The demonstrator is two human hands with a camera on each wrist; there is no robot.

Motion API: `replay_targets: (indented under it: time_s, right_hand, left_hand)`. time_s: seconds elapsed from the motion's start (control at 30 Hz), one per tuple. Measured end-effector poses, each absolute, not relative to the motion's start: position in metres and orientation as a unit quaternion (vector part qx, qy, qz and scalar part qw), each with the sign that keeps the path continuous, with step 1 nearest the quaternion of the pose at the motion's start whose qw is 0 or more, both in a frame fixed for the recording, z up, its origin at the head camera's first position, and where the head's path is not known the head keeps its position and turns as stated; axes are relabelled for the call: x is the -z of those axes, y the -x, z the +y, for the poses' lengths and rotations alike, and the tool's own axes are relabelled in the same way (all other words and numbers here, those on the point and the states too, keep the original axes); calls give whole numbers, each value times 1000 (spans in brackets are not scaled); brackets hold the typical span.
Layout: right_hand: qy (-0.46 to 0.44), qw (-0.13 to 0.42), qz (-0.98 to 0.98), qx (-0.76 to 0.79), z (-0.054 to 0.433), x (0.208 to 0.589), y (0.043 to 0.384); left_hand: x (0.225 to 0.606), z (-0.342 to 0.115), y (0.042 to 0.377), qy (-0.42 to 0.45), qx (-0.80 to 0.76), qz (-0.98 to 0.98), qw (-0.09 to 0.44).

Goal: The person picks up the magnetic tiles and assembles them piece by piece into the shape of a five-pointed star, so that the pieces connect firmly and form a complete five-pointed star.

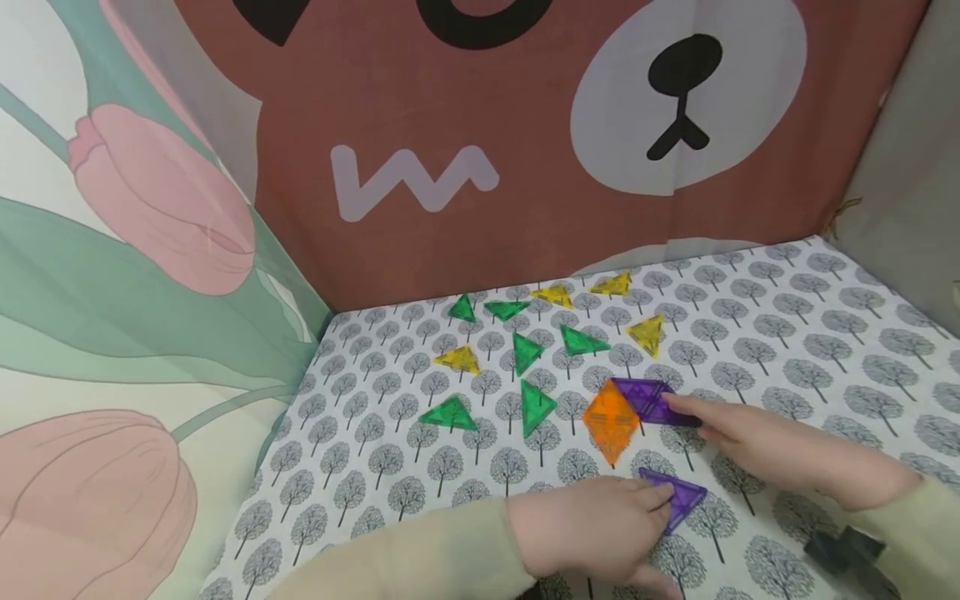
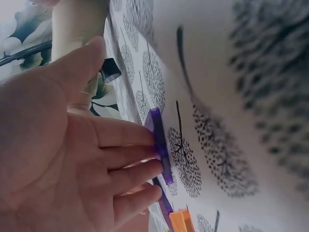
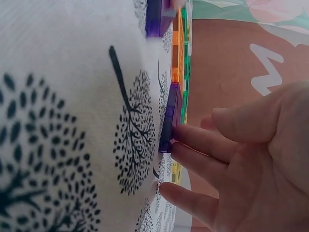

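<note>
With its fingers extended, my left hand (image 1: 600,523) touches a single purple triangular tile (image 1: 687,498) lying near the front. That tile's edge (image 2: 161,150) shows at the fingertips in the left wrist view. My right hand (image 1: 772,446) rests fingertips on purple triangular tiles (image 1: 637,395) that sit side by side. In the right wrist view, straight fingers meet the purple edge (image 3: 170,118), with the thumb held apart. Along the left of these purple tiles lies an orange diamond (image 1: 611,423), apparently formed by two triangles, its side against them.
Several green triangular tiles (image 1: 536,407) lie flat left of and behind the orange diamond. Several yellow ones (image 1: 647,335) are scattered farther back and to the left. A tree-print cloth (image 1: 360,475) covers the surface, with a bear-print curtain (image 1: 450,250) behind and a tulip-print one (image 1: 225,333) at left.
</note>
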State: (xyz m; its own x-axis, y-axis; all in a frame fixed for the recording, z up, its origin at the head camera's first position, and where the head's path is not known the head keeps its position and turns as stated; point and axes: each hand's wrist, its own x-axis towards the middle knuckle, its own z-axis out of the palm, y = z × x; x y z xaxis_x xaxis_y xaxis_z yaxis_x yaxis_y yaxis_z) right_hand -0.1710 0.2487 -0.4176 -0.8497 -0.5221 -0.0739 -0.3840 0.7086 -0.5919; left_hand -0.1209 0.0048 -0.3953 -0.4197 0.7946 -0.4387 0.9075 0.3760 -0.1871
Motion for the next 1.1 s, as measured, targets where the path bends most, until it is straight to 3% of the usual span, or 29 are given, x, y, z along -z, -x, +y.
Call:
replay_targets:
  time_s: [0.47,1.1]
  right_hand:
    - [255,108,918,283,249,418,173]
    - [253,107,921,277,246,418,169]
  left_hand:
    - [402,35,149,-468,177,853,149]
    - [401,22,156,-414,143,888,140]
